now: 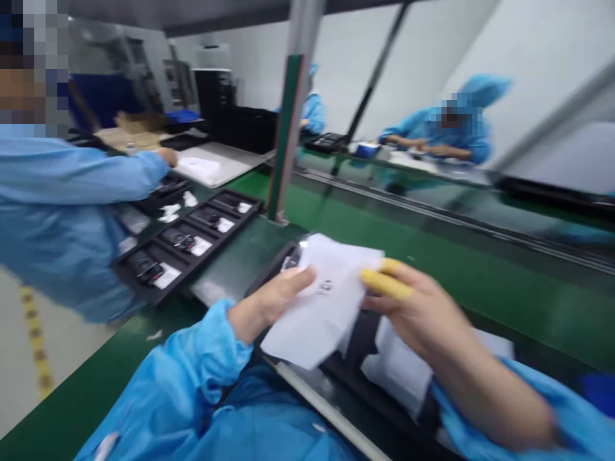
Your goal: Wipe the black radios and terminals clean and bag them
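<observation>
A white paper pouch or sheet with small dark print is held up in front of me, tilted. My left hand grips its left side, thumb lying on top. My right hand pinches its upper right edge; yellow covers sit on two of its fingers. Below my hands lies a black compartment tray, partly hidden by the paper and my right arm. More white wrapped pieces rest in that tray. Whether anything is inside the held paper I cannot tell.
To the left, another black tray holds several dark devices with white cards. A person in blue stands beyond it. A post rises from the green bench. More people sit across it.
</observation>
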Tool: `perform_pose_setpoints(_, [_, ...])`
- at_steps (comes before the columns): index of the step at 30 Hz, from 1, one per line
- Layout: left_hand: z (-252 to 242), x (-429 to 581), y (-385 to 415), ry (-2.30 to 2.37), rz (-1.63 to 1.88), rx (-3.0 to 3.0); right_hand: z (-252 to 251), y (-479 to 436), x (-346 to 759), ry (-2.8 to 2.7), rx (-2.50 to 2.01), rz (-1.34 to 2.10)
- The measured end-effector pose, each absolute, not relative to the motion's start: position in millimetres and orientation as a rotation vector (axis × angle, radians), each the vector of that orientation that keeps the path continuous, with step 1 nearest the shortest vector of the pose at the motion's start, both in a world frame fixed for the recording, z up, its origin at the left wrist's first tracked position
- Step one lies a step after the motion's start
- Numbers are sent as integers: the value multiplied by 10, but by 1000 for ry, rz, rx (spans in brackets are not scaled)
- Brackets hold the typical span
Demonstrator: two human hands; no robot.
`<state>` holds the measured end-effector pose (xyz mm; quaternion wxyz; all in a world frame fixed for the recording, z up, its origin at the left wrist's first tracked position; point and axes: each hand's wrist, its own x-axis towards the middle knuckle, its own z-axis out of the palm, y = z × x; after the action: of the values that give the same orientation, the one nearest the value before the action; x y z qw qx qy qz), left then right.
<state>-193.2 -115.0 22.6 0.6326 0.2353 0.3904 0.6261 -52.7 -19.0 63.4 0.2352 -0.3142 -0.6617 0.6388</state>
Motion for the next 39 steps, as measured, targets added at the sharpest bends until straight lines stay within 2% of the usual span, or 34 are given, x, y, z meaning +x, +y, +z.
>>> perform_pose_setpoints(4, [202,-1978,-1107,1213,1496,558,531,-170,-512,-1615,-993,1892])
perform_pose_setpoints(11, [92,-1988,-1051,1224,1494,570,404,-54,-458,-1898,-1044,1843])
perform_pose_setpoints(17, [29,-1942,-1028,1311,1571,678,389,57,-492,-1724,-971,2142])
perform_pose_setpoints(23, [56,-1976,-1033,1409,1459,687,340,87,-602,-1613,-952,1864])
perform_pose_setpoints(32, [44,-2245,-1158,1591,1593,533,376,153,-927,-1891,-793,1884])
perform_pose_setpoints(34, [74,-2320,-1280,1575,1667,503,402,342,-1082,-1981,-871,1737])
perform_pose_setpoints(37, [176,-2428,-1514,1623,1770,441,386,747,-1380,-2191,-1203,1245])
perform_pose_setpoints(39, [244,-2512,-1650,1622,1780,421,327,993,-1581,-2279,-1290,1132])
